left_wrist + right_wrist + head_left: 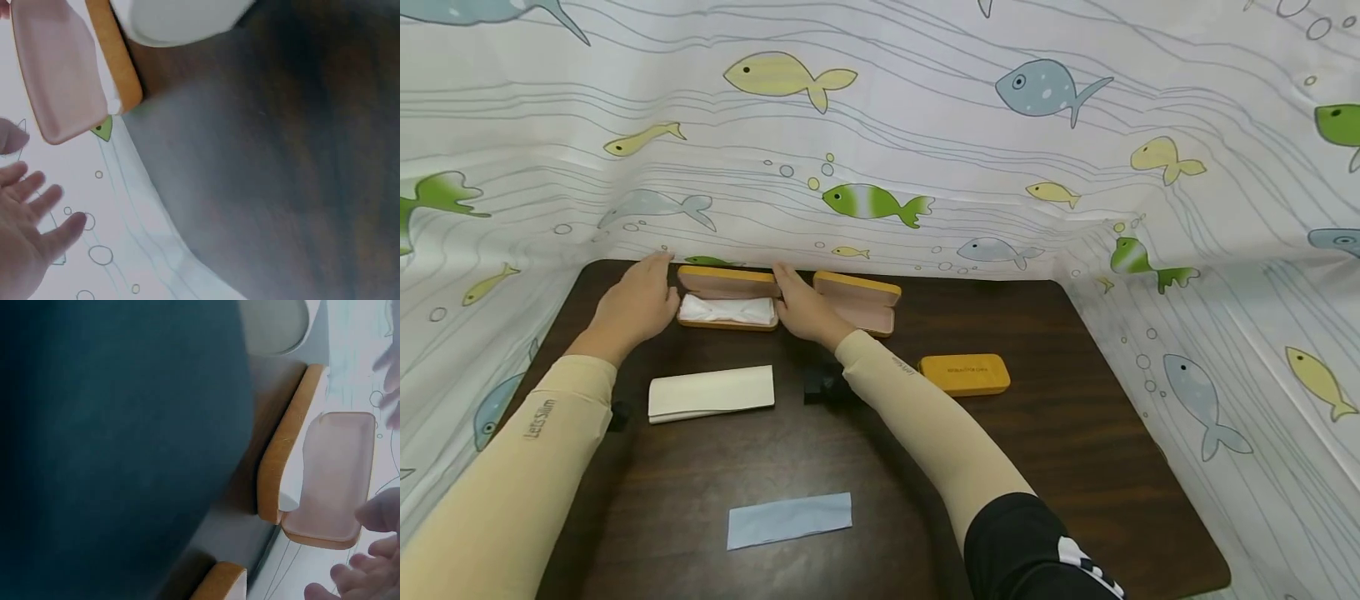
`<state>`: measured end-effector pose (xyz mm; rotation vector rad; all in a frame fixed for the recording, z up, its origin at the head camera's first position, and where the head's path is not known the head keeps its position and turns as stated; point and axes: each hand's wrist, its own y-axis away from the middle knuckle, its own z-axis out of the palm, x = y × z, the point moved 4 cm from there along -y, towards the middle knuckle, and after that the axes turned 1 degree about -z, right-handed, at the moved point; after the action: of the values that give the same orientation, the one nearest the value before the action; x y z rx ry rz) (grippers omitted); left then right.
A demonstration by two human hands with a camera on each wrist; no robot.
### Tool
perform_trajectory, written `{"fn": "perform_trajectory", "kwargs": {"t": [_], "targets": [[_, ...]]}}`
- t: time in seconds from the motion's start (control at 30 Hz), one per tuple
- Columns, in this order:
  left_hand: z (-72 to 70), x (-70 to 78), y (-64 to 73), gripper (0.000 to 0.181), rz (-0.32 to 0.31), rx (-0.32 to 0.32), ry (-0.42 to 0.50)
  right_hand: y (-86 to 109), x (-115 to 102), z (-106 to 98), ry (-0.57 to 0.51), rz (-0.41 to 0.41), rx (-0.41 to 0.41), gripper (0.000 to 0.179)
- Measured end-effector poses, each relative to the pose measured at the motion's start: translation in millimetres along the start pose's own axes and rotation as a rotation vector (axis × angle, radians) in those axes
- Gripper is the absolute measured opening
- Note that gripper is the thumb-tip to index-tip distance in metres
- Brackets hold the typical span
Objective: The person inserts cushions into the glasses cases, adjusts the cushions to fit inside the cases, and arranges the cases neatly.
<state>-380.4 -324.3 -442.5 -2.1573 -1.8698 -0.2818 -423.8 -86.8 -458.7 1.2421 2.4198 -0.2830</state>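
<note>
An open yellow glasses case (727, 287) with a pink lining stands at the back left, with a bundled white cloth (727, 311) lying in its base. My left hand (635, 304) is at the case's left side, fingers stretched out. In the left wrist view, that hand's spread fingers (61, 236) are apart from the lid. My right hand (805, 306) lies along the case's right side, between it and a second open glasses case (855, 304). In the right wrist view, the right thumb (379, 512) overlaps the lid edge while the other fingers are loosely bent.
A folded cream cloth (711, 394) and a light blue cloth strip (790, 521) lie in front on the dark wooden table (1060, 467). To the right is a closed yellow glasses case (966, 375). A fish-print curtain (925, 133) borders the back and sides.
</note>
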Motion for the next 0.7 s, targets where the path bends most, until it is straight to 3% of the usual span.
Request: {"fn": "perform_trajectory", "kwargs": {"t": [0.13, 0.23, 0.47, 0.7], "targets": [[6.0, 3.9, -3.8, 0.065, 0.092, -0.101, -0.061, 1.4, -3, 5, 0.056, -0.025, -0.059, 0.064], [11.6, 2.4, -1.5, 0.066, 0.108, -0.154, -0.064, 2.3, -5, 6, 0.085, -0.027, -0.059, 0.063], [11.6, 6.9, 11.0, 0.069, 0.109, -0.119, -0.012, 11.3, -10, 5, 0.141, 0.003, -0.025, 0.056], [15.3, 13.1, 21.5, 0.065, 0.063, -0.132, 0.004, 21.0, -15, 12, 0.187, -0.009, -0.012, 0.056]]}}
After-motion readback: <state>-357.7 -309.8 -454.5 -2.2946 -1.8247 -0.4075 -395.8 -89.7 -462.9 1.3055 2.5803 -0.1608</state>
